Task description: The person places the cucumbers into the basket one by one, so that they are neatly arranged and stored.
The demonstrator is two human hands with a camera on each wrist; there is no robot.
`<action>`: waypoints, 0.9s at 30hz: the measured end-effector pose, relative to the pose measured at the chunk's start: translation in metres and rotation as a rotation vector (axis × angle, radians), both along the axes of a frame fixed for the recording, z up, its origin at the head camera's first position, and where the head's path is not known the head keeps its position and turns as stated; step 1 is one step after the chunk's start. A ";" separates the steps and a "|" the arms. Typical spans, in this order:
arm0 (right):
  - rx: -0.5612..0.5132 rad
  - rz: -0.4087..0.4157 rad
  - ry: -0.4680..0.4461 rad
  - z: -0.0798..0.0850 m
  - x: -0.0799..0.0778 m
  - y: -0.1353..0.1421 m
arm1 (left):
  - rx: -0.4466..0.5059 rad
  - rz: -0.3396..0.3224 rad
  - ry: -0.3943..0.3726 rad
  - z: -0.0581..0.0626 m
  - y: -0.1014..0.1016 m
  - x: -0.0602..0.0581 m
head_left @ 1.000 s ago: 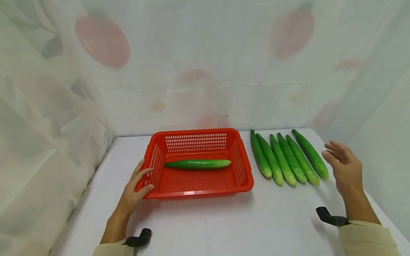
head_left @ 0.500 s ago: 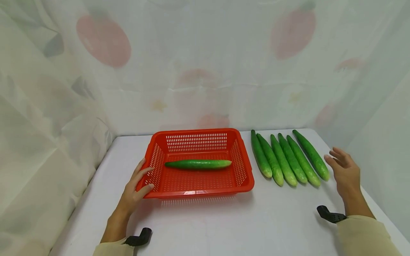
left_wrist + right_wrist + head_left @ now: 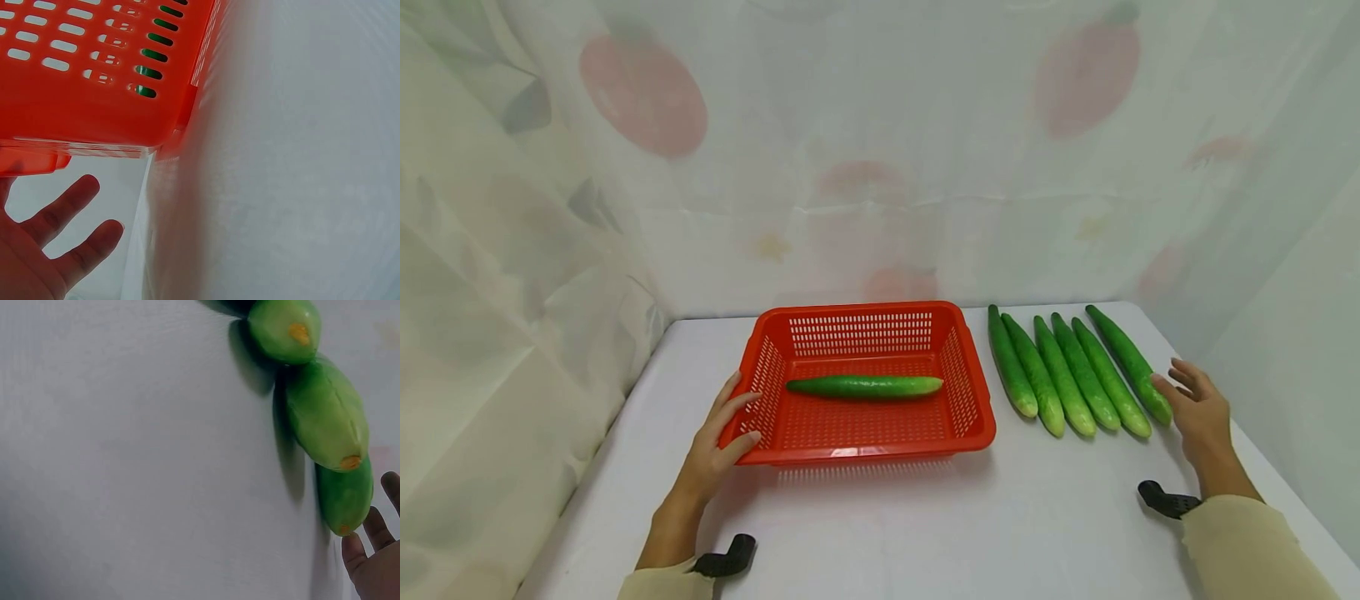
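My left hand (image 3: 713, 446) rests on the left rim of a red slotted plastic basket (image 3: 861, 454), thumb and a finger reaching over it. In the left wrist view, two straight fingers (image 3: 94, 247) stand below the rim, outside the basket wall (image 3: 81, 112). One green cucumber (image 3: 865, 386) lies crosswise inside the basket. My right hand (image 3: 1201, 412) is beside the rightmost cucumber (image 3: 1123, 354), fingers spread, with the thumb overlapping its side. The right wrist view shows the fingertips right at the pale end of the nearest cucumber (image 3: 345, 497).
Several more cucumbers (image 3: 1060, 375) lie side by side to the right of the basket, pale ends toward me. They stand on a white-covered table (image 3: 887, 533). A printed curtain (image 3: 865, 150) hangs behind, with more cloth along both sides.
My right hand has moved left and slightly down, from apart from the rightmost cucumber to right beside it. The left hand, the basket and the cucumbers stay in place.
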State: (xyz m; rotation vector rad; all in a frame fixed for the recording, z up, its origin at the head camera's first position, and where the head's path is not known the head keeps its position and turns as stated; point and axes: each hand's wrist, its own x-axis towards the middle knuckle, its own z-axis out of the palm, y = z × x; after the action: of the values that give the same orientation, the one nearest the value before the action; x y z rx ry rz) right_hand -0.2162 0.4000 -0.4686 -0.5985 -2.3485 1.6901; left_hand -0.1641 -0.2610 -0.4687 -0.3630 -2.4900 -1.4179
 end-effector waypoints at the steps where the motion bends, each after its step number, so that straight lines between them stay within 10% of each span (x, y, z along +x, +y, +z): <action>1: 0.002 0.007 -0.005 -0.002 -0.001 0.001 | 0.001 -0.001 0.002 0.000 0.000 0.000; 19: 0.230 0.081 -0.032 -0.015 -0.007 0.003 | 0.012 -0.011 -0.003 0.002 0.000 0.000; 27: 0.308 -0.031 -0.128 -0.021 -0.013 0.000 | 0.001 -0.002 -0.006 0.001 0.001 0.001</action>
State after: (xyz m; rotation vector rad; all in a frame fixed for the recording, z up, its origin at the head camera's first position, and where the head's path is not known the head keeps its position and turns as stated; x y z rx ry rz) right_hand -0.2290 0.3998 -0.4900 -0.6960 -2.6020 1.2728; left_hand -0.1631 -0.2603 -0.4674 -0.3618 -2.4943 -1.4224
